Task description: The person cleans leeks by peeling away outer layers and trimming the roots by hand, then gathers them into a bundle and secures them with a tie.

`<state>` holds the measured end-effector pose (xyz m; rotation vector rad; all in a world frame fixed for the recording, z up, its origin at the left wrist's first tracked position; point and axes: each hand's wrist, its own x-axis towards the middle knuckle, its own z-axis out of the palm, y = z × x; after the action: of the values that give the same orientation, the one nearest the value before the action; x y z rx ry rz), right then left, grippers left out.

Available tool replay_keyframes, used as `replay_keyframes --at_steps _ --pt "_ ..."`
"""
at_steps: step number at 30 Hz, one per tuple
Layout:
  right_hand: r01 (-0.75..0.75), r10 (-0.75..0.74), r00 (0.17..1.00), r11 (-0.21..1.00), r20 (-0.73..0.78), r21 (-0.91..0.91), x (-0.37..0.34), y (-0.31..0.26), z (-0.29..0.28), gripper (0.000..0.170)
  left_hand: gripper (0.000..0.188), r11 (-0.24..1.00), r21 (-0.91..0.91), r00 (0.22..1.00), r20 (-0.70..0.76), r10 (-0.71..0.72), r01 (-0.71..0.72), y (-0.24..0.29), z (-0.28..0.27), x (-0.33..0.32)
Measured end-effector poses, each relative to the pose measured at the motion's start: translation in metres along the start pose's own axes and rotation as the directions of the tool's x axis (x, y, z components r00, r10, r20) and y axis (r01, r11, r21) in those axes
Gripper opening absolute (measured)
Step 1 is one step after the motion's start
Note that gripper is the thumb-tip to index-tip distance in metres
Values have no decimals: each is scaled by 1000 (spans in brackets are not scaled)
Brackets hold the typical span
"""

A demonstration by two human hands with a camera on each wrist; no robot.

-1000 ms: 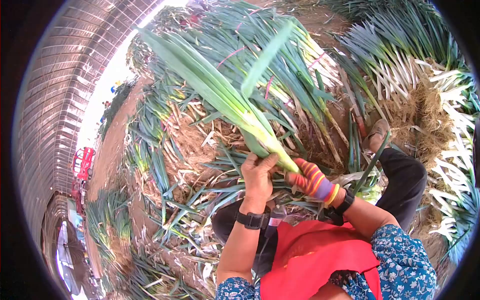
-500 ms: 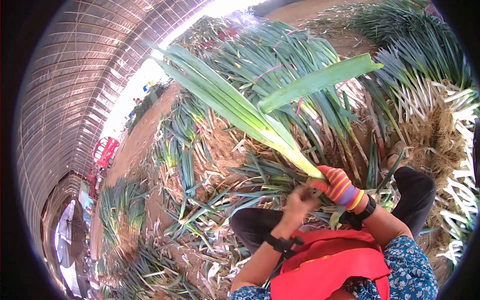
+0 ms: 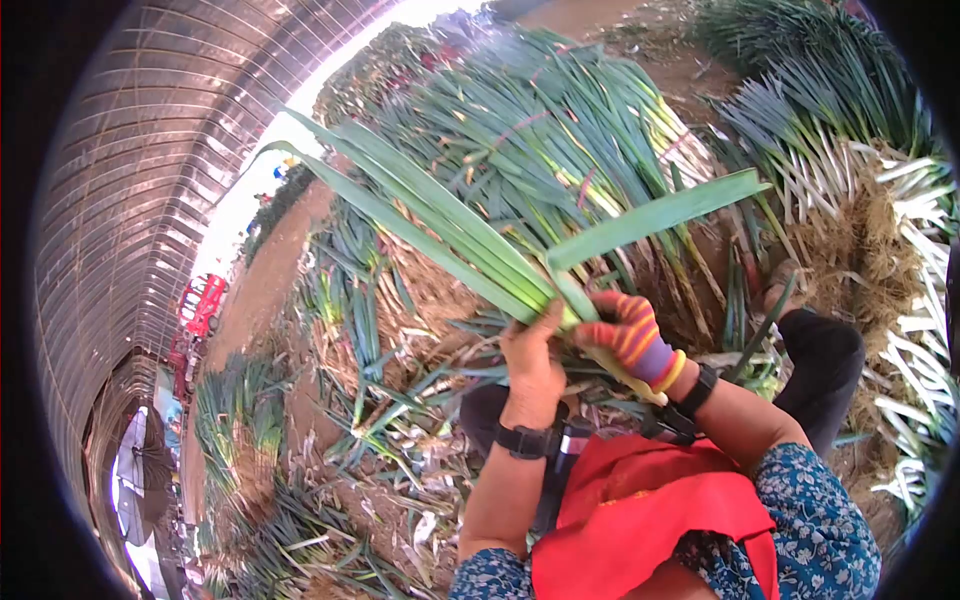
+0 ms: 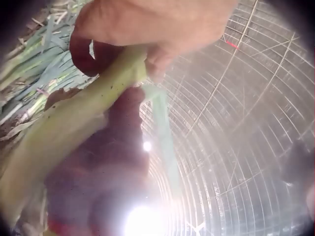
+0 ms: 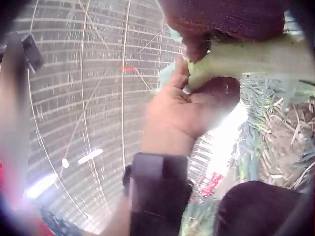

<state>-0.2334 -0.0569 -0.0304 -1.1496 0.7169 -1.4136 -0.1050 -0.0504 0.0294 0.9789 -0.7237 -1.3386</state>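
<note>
A large green onion stalk slants across the head view, its leaves up to the left and its pale end by the lap. My bare left hand grips it where the leaves meet the stem. Just right of it, my right hand, in a striped glove, pinches the stem; one broad leaf bends off to the right. The left wrist view shows the stem under the bare fingers. In the right wrist view the gloved hand and the bare hand both hold the stem.
Bundled green onions lie ahead, and more with white stems and roots at the right. Loose leaves and trimmings cover the ground at left. A red vehicle stands far left under an arched roof.
My left hand came off the stalk, then moved back up onto it. My right hand sits farther up the stem, whose pale lower end now shows below the glove.
</note>
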Motion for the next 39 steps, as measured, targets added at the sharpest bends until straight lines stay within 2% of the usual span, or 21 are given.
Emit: replay_keyframes --at_steps 3,5,9,11,12,13,15,18,20,21,22,24,25,29,30,32,33,34,35,37,39 --pt "-27 100 974 941 -201 338 7 -12 -5 18 22 997 62 998 -39 52 -50 5 -16 7" --pt "-162 186 982 747 31 644 14 -21 -35 18 23 998 -34 999 -14 51 -51 22 -29 12" --pt "-200 197 980 965 34 167 -11 -29 -86 23 27 976 -116 983 -19 185 -186 58 -58 16" --pt "-315 318 948 918 27 240 -23 6 -131 29 25 965 -149 976 -75 206 -215 69 -62 13" --pt "-157 178 984 873 2 -461 -34 24 -158 32 26 958 -108 962 -103 254 -265 72 -71 14" --pt "58 46 996 372 81 -926 -49 38 -184 36 28 949 -63 945 -127 301 -310 76 -79 16" --pt "-73 384 918 -79 -98 -994 -77 46 -217 39 28 951 -56 948 -119 296 -305 82 -87 13" --pt "45 643 718 -426 -267 -904 -74 49 -230 43 29 958 -23 958 16 286 -285 79 -83 10" --pt "-70 243 967 -36 -77 -997 -52 33 -178 49 28 965 -47 965 38 261 -259 68 -74 10" --pt "157 -86 986 206 141 -966 -38 45 -159 56 28 967 -76 967 59 248 -243 60 -66 11" --pt "232 -100 973 424 209 -875 -23 24 -117 61 30 970 -157 978 67 198 -185 52 -59 12" --pt "379 -199 925 491 323 -784 -11 -14 -47 67 28 974 -187 977 140 159 -132 39 -41 10" --pt "531 -365 834 334 412 -778 -7 -16 -25 64 26 974 -205 972 194 134 -94 34 -35 8" --pt "127 3 946 917 324 -378 9 -42 9 36 27 961 -275 942 316 114 -25 22 -30 2" --pt "119 11 945 919 326 -376 15 -35 5 36 30 957 -288 933 342 114 -12 23 -27 -2" --pt "763 -504 630 541 591 -354 23 -13 -6 23 31 948 -319 941 321 105 3 16 -30 0" --pt "756 -498 639 547 586 -359 18 -14 -4 23 32 936 -351 945 310 99 18 12 -29 -2" --pt "393 -172 869 809 465 -436 14 -17 -2 21 37 939 -341 941 332 70 50 11 -24 -6" --pt "-52 216 920 893 326 -447 11 -19 -1 19 37 937 -343 940 336 60 62 9 -24 -6" --pt "40 212 931 752 299 -658 12 -7 -9 17 45 913 -382 920 391 17 146 8 -23 -6" --pt "304 116 928 316 355 -898 11 31 -37 18 49 936 -339 952 304 16 93 16 -18 -11"
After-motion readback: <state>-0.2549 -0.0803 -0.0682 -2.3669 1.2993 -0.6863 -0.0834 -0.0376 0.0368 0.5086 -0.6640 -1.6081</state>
